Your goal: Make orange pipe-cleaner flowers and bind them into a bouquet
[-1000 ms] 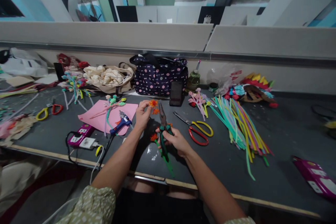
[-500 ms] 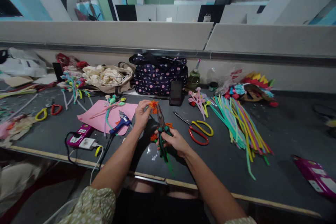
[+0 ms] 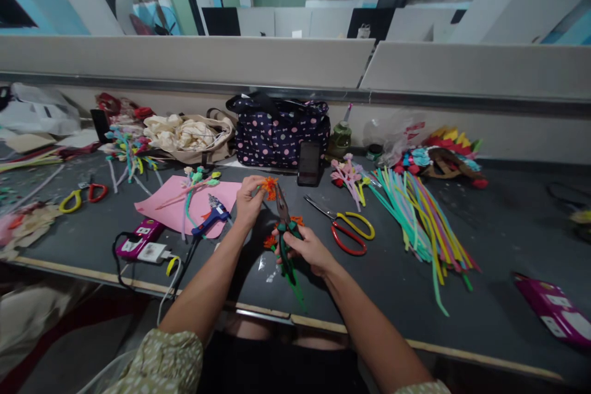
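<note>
Between the fingers of my left hand [image 3: 250, 199] is a small orange pipe-cleaner flower [image 3: 270, 185], pinched above the table. My right hand [image 3: 308, 250] is wrapped round the green handles of a pair of pliers [image 3: 283, 212]. The pliers' dark jaws point up beside the flower; whether they touch it I cannot tell. Under and beside my right hand lie more orange flower pieces [image 3: 270, 241], with green stems [image 3: 298, 290] partly hidden by the hand and pliers. To the right of the pliers rest scissors [image 3: 349, 229] with one yellow and one red handle.
A blue glue gun [image 3: 212, 219] lies on pink paper [image 3: 161, 192], near a purple power strip [image 3: 141, 240]. Colourful pipe cleaners [image 3: 422, 215] spread out to the right. A phone [image 3: 309, 164] leans against a dotted bag [image 3: 277, 132]. Another power strip [image 3: 554, 308] sits far right.
</note>
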Demonstrator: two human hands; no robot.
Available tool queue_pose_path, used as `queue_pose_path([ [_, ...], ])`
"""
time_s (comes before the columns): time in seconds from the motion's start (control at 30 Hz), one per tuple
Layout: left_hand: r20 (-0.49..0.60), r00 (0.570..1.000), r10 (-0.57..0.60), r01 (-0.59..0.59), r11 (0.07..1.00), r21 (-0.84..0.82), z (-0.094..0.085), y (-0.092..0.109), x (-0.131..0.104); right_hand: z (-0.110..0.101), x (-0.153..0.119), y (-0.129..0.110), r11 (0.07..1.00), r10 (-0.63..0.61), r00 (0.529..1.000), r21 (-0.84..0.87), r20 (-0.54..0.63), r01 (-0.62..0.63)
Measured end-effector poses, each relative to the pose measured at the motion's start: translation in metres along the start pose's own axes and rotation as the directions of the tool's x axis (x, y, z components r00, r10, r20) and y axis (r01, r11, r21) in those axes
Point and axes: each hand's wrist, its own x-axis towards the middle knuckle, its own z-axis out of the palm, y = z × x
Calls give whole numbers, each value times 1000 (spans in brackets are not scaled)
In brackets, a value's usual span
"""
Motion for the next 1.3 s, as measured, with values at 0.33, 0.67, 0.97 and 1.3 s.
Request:
queue_pose_path([
  [0.33, 10, 1000, -23, 23, 1000, 15, -1, 0, 0, 0, 0, 0, 1000, -8, 1000, -5, 10, 8],
  [0.67, -6, 1000, 24, -24, 998, 66, -3, 6, 1, -1, 2, 4, 999, -33, 999, -37, -14, 33],
  [0.97, -27, 999, 42, -39, 993, 108, -2, 12, 1, 1, 2, 1, 999, -25, 999, -38, -39, 24],
  [1.3, -13, 999, 31, -29, 993, 114, -2, 11, 2, -1, 2, 4, 999, -28, 999, -29, -45, 27],
])
